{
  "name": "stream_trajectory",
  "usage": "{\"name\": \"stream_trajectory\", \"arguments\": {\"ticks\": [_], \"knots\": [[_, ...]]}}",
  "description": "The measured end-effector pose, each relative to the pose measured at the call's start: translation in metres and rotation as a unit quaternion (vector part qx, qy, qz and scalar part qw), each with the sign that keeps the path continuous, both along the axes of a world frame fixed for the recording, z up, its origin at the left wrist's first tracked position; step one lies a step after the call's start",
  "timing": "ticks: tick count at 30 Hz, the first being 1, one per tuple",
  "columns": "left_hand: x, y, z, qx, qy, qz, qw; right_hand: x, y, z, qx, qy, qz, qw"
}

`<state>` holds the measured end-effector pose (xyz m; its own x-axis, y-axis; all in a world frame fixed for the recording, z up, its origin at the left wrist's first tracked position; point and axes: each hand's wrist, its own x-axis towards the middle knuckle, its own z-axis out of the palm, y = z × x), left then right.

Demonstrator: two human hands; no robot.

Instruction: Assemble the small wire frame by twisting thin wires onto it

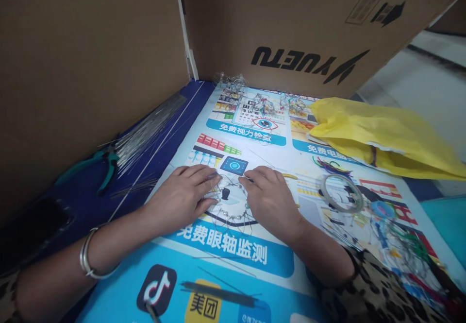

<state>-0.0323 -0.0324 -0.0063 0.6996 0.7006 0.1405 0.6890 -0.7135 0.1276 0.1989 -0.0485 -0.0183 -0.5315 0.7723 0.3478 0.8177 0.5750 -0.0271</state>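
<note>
A round wire ring with small pearly beads [235,216] lies on the printed poster, thin wire ends sticking out around its edge. My left hand [185,194], with a silver bangle on the wrist, has its thumb and fingers closed on the ring's left side. On the right side, my right hand [271,199] grips the ring with bent fingers; its thumb is hidden. Below the ring lie loose thin wires [222,262] and a dark bundle of short wires [218,294].
Teal-handled pliers [109,165] and a bundle of straight wires [145,133] lie at left. A roll of tape [341,193], coloured wires [331,166] and a yellow bag [382,136] are at right. Cardboard walls [291,26] stand behind; tangled wire pieces [233,82] lie along them.
</note>
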Motion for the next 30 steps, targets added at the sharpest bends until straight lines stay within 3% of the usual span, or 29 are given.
{"name": "stream_trajectory", "arguments": {"ticks": [16, 30], "knots": [[-0.003, 0.001, -0.006, -0.013, -0.076, -0.031, 0.997, 0.01, 0.006, 0.002, -0.057, 0.138, 0.054, 0.987], [-0.004, 0.001, -0.01, 0.029, -0.093, -0.036, 0.995, 0.016, 0.009, 0.003, -0.097, 0.13, 0.07, 0.984]]}}
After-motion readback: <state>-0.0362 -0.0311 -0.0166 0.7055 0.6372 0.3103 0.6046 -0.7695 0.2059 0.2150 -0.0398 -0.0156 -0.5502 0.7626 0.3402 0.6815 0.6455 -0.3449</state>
